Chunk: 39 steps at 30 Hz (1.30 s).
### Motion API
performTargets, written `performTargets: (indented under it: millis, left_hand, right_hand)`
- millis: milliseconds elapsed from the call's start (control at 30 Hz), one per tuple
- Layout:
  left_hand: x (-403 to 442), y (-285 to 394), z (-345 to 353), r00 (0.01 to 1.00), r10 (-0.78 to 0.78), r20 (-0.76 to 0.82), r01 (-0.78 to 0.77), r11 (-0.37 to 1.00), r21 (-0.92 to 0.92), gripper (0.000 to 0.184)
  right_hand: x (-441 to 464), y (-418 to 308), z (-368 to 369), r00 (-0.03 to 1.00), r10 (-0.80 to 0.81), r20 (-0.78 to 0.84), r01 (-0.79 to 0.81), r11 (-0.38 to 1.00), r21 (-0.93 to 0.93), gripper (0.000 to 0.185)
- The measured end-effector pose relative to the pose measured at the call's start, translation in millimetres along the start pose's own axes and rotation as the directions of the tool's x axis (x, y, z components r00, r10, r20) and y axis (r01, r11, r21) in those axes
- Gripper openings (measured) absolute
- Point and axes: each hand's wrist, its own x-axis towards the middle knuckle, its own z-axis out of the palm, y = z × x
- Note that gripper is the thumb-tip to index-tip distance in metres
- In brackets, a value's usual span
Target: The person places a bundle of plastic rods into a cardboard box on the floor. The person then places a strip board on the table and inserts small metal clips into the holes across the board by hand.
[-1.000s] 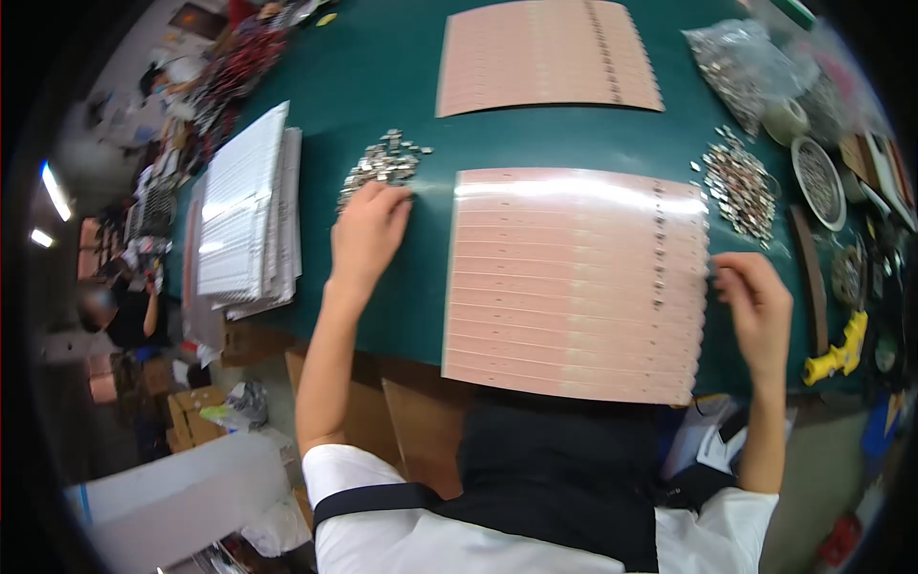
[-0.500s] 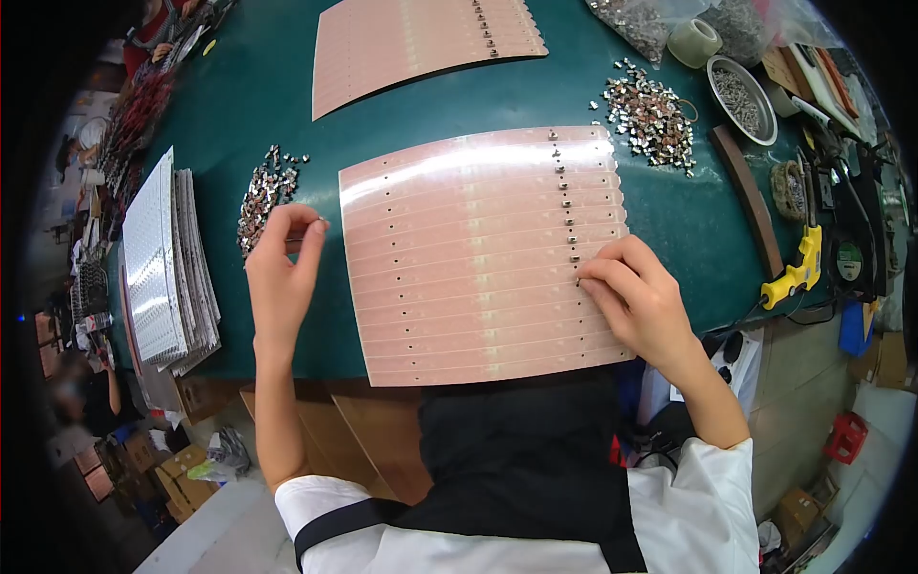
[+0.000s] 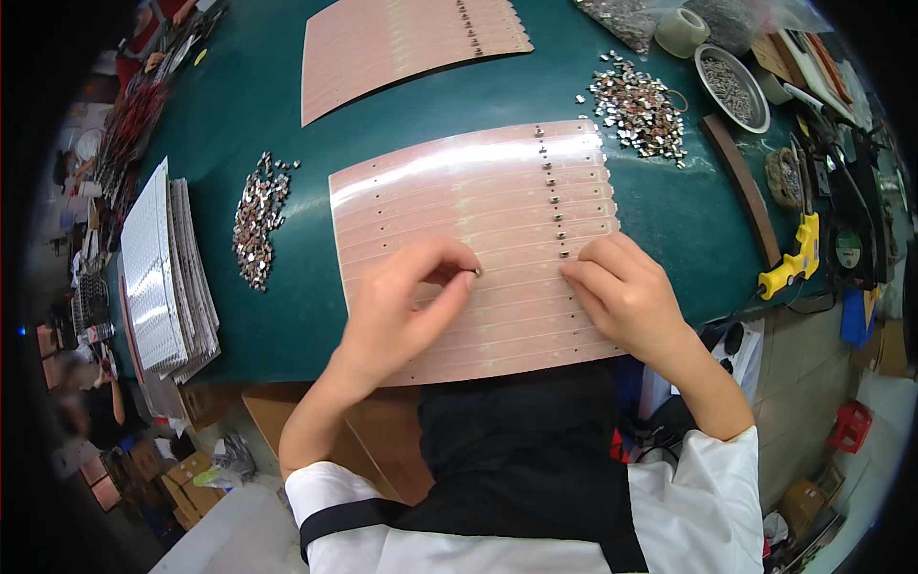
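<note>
A pinkish, ribbed sheet (image 3: 459, 316) lies in front of me, with a row of small metal clips (image 3: 555, 200) down its right side and small holes along its left. My left hand (image 3: 402, 301) is over the middle of the sheet, thumb and forefinger closed on a tiny metal clip (image 3: 478, 272). At the lower end of the clip row, my right hand (image 3: 626, 292) rests with its fingertips pinched together on the sheet; whatever they grip is hidden. Loose clips form a left pile (image 3: 256, 220) and a right pile (image 3: 639, 107) beyond the sheet.
A second pink sheet (image 3: 402, 48) lies farther back on the green table (image 3: 296, 325). Stacked silvery sheets (image 3: 158, 277) stand at left. On the right are a metal bowl (image 3: 703, 72) of small parts, a brown bar (image 3: 741, 191) and a yellow glue gun (image 3: 794, 260).
My left hand has moved right from beside the left pile to above the sheet, carrying the clip. My right hand stays pinched near the clip row. The view has shifted slightly.
</note>
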Motion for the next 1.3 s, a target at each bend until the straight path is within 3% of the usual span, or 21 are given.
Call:
performTargets:
  millis: [67, 133, 167, 233, 300, 367, 400, 467, 633, 700, 733, 800, 1100, 1167, 1267, 1300]
  left_hand:
    - [5, 7, 11, 0.999, 0.033, 0.031, -0.033, 0.999, 0.01, 0.012]
    - [8, 10, 20, 0.995, 0.065, 0.074, -0.067, 0.997, 0.028, 0.012]
    - [9, 10, 24, 0.994, 0.074, 0.08, -0.076, 0.997, 0.028, 0.012]
    - [10, 7, 32, 0.991, 0.106, 0.076, -0.11, 0.993, 0.042, 0.012]
    - [12, 7, 39, 0.993, 0.093, 0.066, -0.095, 0.995, 0.014, 0.013]
    - [12, 9, 45, 0.995, 0.071, 0.063, -0.071, 0.997, -0.012, 0.014]
    - [15, 9, 47, 0.989, 0.117, 0.088, -0.121, 0.992, 0.039, 0.013]
    - [18, 10, 53, 0.98, 0.16, 0.119, -0.171, 0.981, 0.091, 0.013]
    - [20, 7, 68, 0.988, 0.132, 0.082, -0.144, 0.976, 0.163, 0.008]
    - [20, 5, 73, 0.987, 0.136, 0.086, -0.149, 0.972, 0.18, 0.008]
    - [20, 4, 75, 0.986, 0.141, 0.084, -0.155, 0.968, 0.196, 0.008]
    - [21, 3, 78, 0.986, 0.147, 0.076, -0.16, 0.964, 0.211, 0.008]
    - [23, 1, 81, 0.985, 0.16, 0.061, -0.17, 0.958, 0.231, 0.008]
    - [23, 0, 82, 0.985, 0.165, 0.06, -0.174, 0.958, 0.228, 0.009]
    - [23, 0, 82, 0.985, 0.168, 0.048, -0.174, 0.961, 0.215, 0.01]
    - [23, 2, 83, 0.971, 0.236, 0.038, -0.237, 0.931, 0.277, 0.011]
  right_hand:
    - [0, 0, -5, 1.0, 0.017, 0.016, -0.017, 1.0, -0.014, 0.013]
    - [1, 1, -13, 0.995, 0.087, 0.047, -0.093, 0.984, 0.15, 0.011]
    - [3, 3, -21, 0.995, 0.091, 0.04, -0.096, 0.985, 0.144, 0.011]
    - [6, 17, -39, 0.957, 0.291, 0.018, -0.285, 0.921, 0.264, 0.009]
    - [8, 40, -48, 0.899, 0.4, -0.181, -0.39, 0.917, 0.089, 0.01]
    - [4, 78, -48, 0.86, 0.368, -0.354, -0.442, 0.884, -0.155, 0.013]
    - [5, 89, -46, 0.859, 0.37, -0.354, -0.443, 0.884, -0.151, 0.013]
    - [5, 102, -41, 0.835, 0.413, -0.364, -0.537, 0.755, -0.376, 0.013]
    - [8, 99, -34, 0.889, 0.342, -0.304, -0.448, 0.785, -0.427, 0.012]
    - [7, 99, -37, 0.868, 0.39, -0.307, -0.465, 0.855, -0.23, 0.012]
    - [6, 96, -39, 0.867, 0.393, -0.308, -0.468, 0.854, -0.229, 0.012]
    - [4, 83, -42, 0.863, 0.401, -0.307, -0.408, 0.912, 0.043, 0.012]
    - [-8, 28, -51, 0.853, 0.476, -0.212, -0.378, 0.846, 0.376, 0.012]
    - [-13, 19, -52, 0.846, 0.524, -0.104, -0.415, 0.767, 0.489, 0.012]
    - [-21, 9, -46, 0.854, 0.513, -0.082, -0.403, 0.754, 0.519, 0.011]
    - [-23, 6, -43, 0.864, 0.496, -0.088, -0.385, 0.762, 0.522, 0.011]
